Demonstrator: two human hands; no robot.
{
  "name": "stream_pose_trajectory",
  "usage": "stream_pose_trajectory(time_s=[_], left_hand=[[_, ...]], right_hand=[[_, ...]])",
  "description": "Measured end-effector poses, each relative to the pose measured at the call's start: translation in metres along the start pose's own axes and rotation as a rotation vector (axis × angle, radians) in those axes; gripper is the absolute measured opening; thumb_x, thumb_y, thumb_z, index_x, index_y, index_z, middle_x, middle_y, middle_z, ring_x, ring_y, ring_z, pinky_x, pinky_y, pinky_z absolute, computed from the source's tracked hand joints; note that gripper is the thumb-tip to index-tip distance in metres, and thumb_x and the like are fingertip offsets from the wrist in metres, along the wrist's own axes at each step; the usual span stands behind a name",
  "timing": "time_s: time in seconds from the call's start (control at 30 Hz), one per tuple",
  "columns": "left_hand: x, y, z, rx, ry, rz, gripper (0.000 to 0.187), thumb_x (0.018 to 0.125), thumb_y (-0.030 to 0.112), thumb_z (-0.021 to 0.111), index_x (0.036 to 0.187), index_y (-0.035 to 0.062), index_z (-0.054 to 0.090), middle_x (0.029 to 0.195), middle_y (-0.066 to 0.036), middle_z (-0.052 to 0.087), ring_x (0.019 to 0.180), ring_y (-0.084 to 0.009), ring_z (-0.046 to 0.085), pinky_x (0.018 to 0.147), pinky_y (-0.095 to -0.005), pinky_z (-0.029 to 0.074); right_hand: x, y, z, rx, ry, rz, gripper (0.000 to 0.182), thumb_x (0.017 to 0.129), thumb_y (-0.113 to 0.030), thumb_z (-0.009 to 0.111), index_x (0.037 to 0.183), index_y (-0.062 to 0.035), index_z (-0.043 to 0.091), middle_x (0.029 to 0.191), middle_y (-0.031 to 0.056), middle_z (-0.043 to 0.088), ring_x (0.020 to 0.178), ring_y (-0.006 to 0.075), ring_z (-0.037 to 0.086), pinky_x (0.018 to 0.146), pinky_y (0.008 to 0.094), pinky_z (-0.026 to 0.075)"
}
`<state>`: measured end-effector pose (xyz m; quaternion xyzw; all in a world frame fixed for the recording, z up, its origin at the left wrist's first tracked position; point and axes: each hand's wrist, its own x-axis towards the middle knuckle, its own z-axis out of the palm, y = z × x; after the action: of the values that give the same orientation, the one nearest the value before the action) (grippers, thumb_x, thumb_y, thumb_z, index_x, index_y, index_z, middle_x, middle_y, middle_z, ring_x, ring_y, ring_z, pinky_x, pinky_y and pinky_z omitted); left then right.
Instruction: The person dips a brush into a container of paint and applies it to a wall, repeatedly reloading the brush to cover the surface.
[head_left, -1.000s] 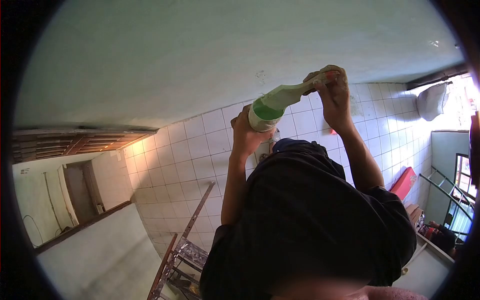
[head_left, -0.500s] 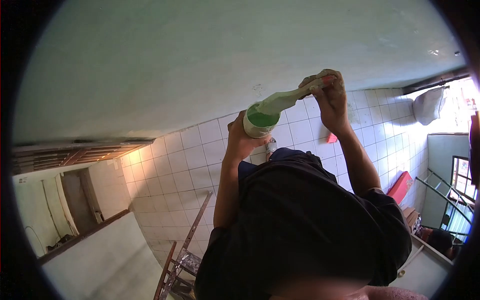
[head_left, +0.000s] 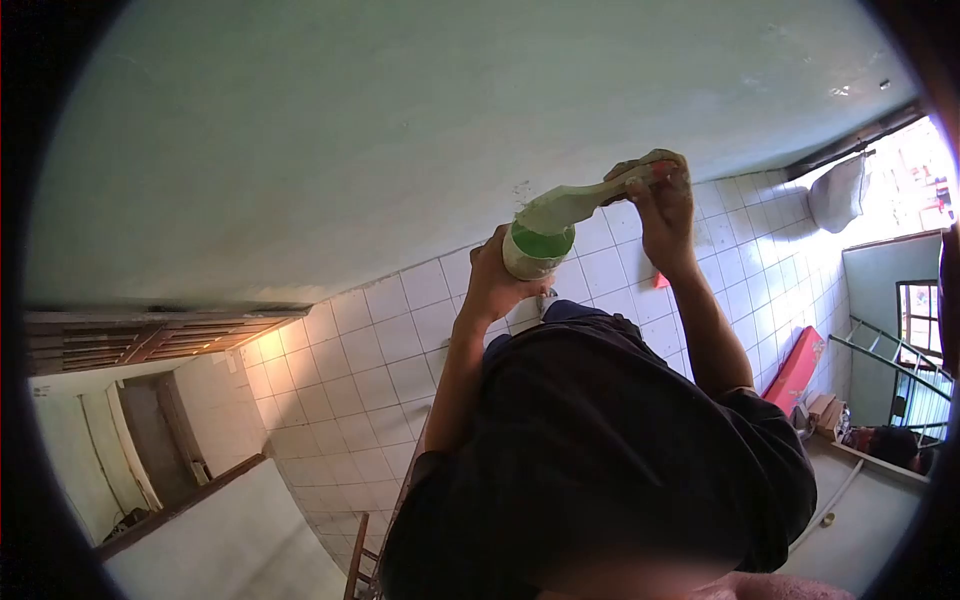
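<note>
My left hand (head_left: 492, 283) is wrapped round a small white cup (head_left: 530, 266) with green paint inside. A paint-coated brush (head_left: 562, 207) lies over the cup's far rim, its wide bristle end at the opening. The brush's handle, reddish at its end, is gripped in the fingers of my right hand (head_left: 655, 190), up and to the right of the cup. Just beyond both hands rises a pale green wall (head_left: 400, 140).
White tiles (head_left: 355, 340) cover the floor. A wooden frame (head_left: 360, 560) stands at the lower left. On the right are a red box (head_left: 797, 368), a green metal ladder (head_left: 890, 357), a whitish sack (head_left: 838, 193) and a person's dark-haired head (head_left: 893, 447).
The cup and my left hand have shifted slightly right in the view. The brush is flatter over the rim. The surroundings have shifted as the camera turned.
</note>
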<state>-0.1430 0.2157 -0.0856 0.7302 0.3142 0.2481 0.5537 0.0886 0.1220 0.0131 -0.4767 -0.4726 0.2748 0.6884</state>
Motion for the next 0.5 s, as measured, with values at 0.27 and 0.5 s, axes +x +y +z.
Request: stream_pose_trajectory(time_s=[0.27, 0.5], left_hand=[[-0.008, -0.011, -0.026, 0.076, -0.057, 0.04, 0.082, 0.06, 0.027, 0.097, 0.129, 0.0084, 0.057, 0.112, -0.007, 0.073, 0.108, -0.0279, 0.069, 0.105, -0.0417, 0.043], [-0.008, -0.014, -0.021, 0.018, -0.071, 0.067, 0.08, 0.062, 0.025, 0.097, 0.129, 0.0055, 0.057, 0.112, -0.01, 0.075, 0.104, -0.026, 0.073, 0.097, -0.0409, 0.053]], right_hand=[[-0.023, 0.003, 0.023, 0.018, 0.338, 0.211, 0.023, 0.107, -0.002, 0.051, 0.126, 0.0002, 0.039, 0.113, 0.0227, 0.063, 0.097, 0.0334, 0.073, 0.085, 0.0442, 0.065], [-0.066, 0.031, 0.021, 0.455, 0.501, 0.416, 0.022, 0.104, -0.008, 0.06, 0.117, 0.0027, 0.045, 0.107, 0.0185, 0.063, 0.103, 0.0389, 0.073, 0.092, 0.0478, 0.064]])
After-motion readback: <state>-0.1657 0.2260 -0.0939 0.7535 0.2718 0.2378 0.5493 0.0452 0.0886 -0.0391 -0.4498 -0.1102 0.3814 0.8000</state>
